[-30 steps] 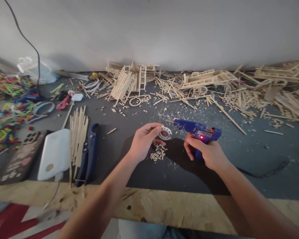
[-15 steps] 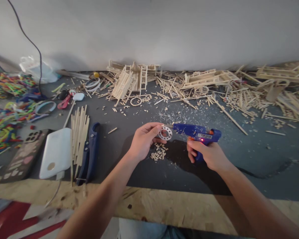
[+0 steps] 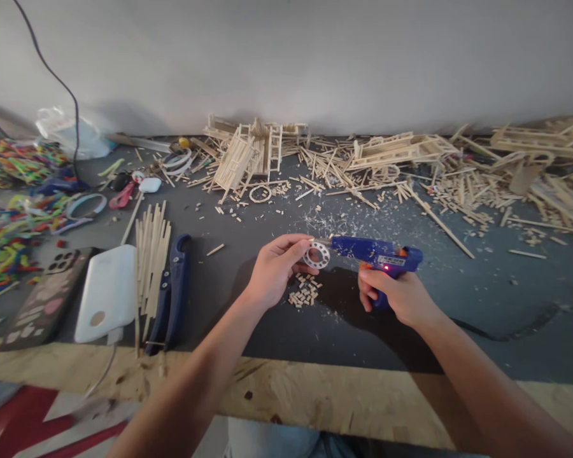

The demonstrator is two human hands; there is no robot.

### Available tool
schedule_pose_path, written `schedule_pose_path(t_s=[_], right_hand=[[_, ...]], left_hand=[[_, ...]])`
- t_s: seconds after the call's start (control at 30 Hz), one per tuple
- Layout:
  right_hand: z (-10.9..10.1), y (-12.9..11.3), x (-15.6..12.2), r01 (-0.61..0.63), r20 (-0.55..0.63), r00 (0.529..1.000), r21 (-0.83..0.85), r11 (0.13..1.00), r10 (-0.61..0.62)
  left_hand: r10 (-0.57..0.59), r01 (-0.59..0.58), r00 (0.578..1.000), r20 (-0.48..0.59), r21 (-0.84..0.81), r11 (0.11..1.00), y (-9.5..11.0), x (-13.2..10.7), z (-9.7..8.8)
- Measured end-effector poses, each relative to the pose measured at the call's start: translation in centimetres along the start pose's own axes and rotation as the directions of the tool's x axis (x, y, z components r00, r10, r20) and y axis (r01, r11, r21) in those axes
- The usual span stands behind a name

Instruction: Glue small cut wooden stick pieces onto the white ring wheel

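Between thumb and fingers, my left hand (image 3: 279, 267) pinches a pale ring with holes around it (image 3: 323, 262), held up off the mat. My right hand (image 3: 396, 294) is wrapped round the handle of a blue glue gun (image 3: 363, 250) with a lit red light. The gun's nozzle points left and reaches the ring's upper edge; whether it touches cannot be made out. Just below the ring, a small heap of short cut wooden pieces (image 3: 304, 291) lies on the dark mat (image 3: 267, 337).
Wooden stick structures (image 3: 236, 159) and loose sticks line the back by the wall. To my left are a blue cutter (image 3: 176, 286), a bundle of sticks (image 3: 151, 254), a white power bank (image 3: 107, 292), a phone (image 3: 50, 299) and colourful pieces (image 3: 9, 235). A cord (image 3: 501, 336) trails at right.
Almost nothing differs. Both hands, the ring and the glue gun stay in nearly the same place, with at most a tiny shift of the gun.
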State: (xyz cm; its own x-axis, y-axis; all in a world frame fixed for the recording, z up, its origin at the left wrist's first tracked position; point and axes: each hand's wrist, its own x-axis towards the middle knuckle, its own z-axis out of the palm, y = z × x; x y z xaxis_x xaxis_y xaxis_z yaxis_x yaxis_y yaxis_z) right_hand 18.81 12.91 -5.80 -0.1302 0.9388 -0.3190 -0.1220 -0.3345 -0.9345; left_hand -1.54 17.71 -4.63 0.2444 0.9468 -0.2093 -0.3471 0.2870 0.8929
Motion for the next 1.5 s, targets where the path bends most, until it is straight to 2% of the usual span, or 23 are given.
schedule_pose_path(t_s=[0.3, 0.7, 1.13, 1.23, 1.37, 1.43, 1.5], right_hand=[[-0.2, 0.3, 0.0, 0.019, 0.030, 0.999, -0.001, 1.000, -0.019], [-0.2, 0.4, 0.1, 0.010, 0.021, 1.000, -0.004, 1.000, -0.010], [0.0, 0.1, 0.0, 0.024, 0.013, 1.000, 0.006, 1.000, -0.024], [0.2, -0.2, 0.1, 0.028, -0.035, 0.999, -0.001, 1.000, -0.028], [-0.5, -0.8, 0.5, 0.036, -0.182, 0.983, 0.003, 0.999, -0.035], [-1.2, -1.3, 0.7, 0.023, -0.241, 0.970, 0.024, 0.999, -0.016], [-2.1, -2.1, 0.7, -0.045, -0.241, 0.969, 0.038, 0.998, 0.053]], left_hand=[[-0.004, 0.004, 1.000, 0.005, -0.024, 1.000, 0.1, 0.0, 0.1], [-0.006, 0.006, 1.000, -0.010, -0.019, 1.000, 0.2, 0.0, 0.2], [0.001, 0.000, 1.000, 0.021, -0.038, 0.999, 0.3, -0.1, 0.2], [0.012, -0.011, 0.999, 0.045, -0.020, 1.000, 0.3, -0.2, 0.1], [0.032, -0.031, 0.997, 0.068, -0.013, 0.999, 0.2, -0.1, -0.1], [0.049, -0.048, 0.998, 0.047, -0.016, 0.999, 0.2, 0.0, -0.2], [0.069, -0.069, 0.998, 0.005, -0.008, 0.998, 0.3, 0.3, -0.3]])
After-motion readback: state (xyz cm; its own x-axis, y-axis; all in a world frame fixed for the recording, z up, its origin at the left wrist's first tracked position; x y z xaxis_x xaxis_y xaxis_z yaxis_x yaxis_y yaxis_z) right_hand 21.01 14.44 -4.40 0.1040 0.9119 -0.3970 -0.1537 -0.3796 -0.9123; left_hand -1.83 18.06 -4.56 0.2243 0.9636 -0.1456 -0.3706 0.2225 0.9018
